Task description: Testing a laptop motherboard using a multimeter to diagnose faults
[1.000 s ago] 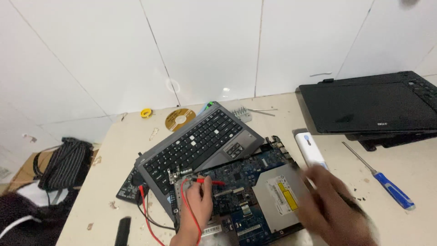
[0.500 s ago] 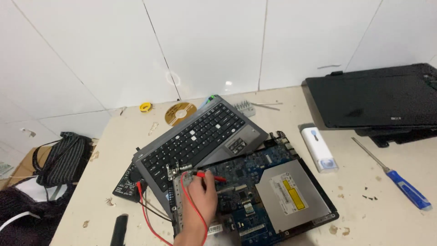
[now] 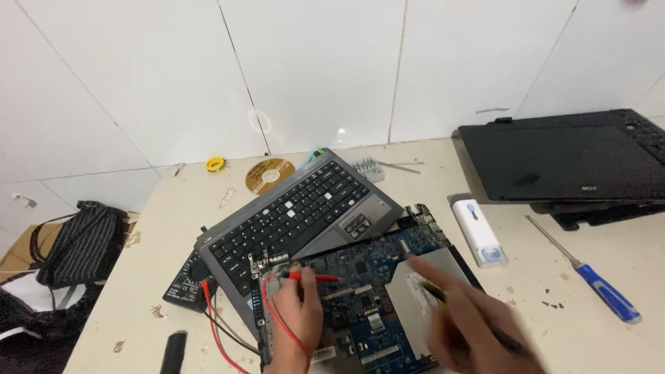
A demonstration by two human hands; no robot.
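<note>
Right hand point(image 3: 478, 332) is back at 5 o'clock, blurred, gripping a black probe point(image 3: 443, 298); left hand point(image 3: 298, 315) pinches the red probe point(image 3: 312, 277) on the blue board point(image 3: 367, 291), mid-measurement; next, steady contact

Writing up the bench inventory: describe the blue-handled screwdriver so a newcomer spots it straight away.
Start at the closed black laptop at the table's far right corner. In front of it, on bare tabletop right of the white rectangular case, lies the screwdriver, angled diagonally. It is the only tool with a bright blue handle and a thin bare metal shaft.
</note>
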